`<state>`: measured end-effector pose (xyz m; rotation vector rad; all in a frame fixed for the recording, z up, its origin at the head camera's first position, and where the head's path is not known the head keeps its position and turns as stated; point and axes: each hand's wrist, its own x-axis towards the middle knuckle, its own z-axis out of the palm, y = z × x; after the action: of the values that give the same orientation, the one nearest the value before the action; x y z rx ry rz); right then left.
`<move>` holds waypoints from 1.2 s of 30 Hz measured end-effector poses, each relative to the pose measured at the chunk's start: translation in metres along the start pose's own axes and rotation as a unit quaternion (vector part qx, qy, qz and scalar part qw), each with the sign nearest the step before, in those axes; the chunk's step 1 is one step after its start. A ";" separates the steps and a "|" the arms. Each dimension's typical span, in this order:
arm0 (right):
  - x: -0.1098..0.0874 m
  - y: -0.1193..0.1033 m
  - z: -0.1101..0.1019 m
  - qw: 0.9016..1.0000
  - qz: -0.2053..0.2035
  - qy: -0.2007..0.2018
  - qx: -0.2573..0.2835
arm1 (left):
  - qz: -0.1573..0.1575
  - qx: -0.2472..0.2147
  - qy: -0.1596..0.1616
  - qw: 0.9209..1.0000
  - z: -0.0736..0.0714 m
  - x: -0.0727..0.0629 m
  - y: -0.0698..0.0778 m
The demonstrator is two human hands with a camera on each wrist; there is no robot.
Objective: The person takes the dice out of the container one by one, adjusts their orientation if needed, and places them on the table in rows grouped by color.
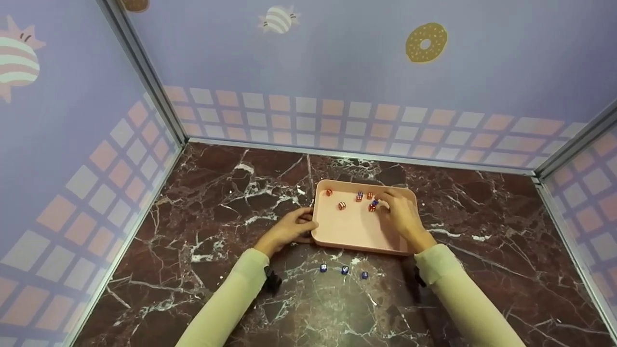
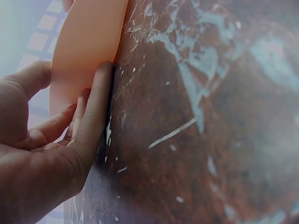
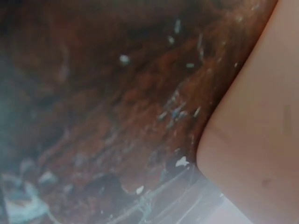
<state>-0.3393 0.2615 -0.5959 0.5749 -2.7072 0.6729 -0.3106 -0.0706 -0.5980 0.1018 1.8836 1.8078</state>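
A shallow pink tray (image 1: 356, 233) lies on the table. At its left end is my left hand (image 1: 290, 226), with the thumb at the rim and the fingers along the outer wall, gripping that side; the left wrist view shows this hand (image 2: 56, 126) up close. My right hand (image 1: 401, 212) reaches over the tray's right side and pinches a blue die (image 1: 375, 203) just above a red die (image 1: 372, 208). Left of it, another blue die (image 1: 359, 194) sits on a red die (image 1: 359, 199). Three more red dice lie in the tray, one at the far left (image 1: 328, 192).
Three blue dice stand apart in a row before the tray: left die (image 1: 323, 268), middle die (image 1: 345, 270), right die (image 1: 365, 275). Patterned walls, including the back wall (image 1: 337, 62), enclose the dark marbled table (image 1: 217, 193). In the right wrist view, the fingers are out of sight.
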 end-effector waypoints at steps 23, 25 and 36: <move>0.000 0.003 -0.014 0.997 0.040 -0.059 -0.011 | 0.004 0.007 -0.003 1.000 -0.001 0.003 -0.001; -0.003 0.003 -0.017 0.996 0.049 -0.072 -0.014 | 0.005 0.006 -0.002 1.000 -0.001 0.004 -0.001; -0.025 -0.011 -0.024 0.995 0.031 -0.095 -0.016 | 0.008 0.005 -0.003 1.000 -0.002 0.001 0.001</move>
<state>-0.3086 0.2720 -0.5807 0.5758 -2.9188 0.6178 -0.3127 -0.0714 -0.5977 0.1260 1.8931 1.8076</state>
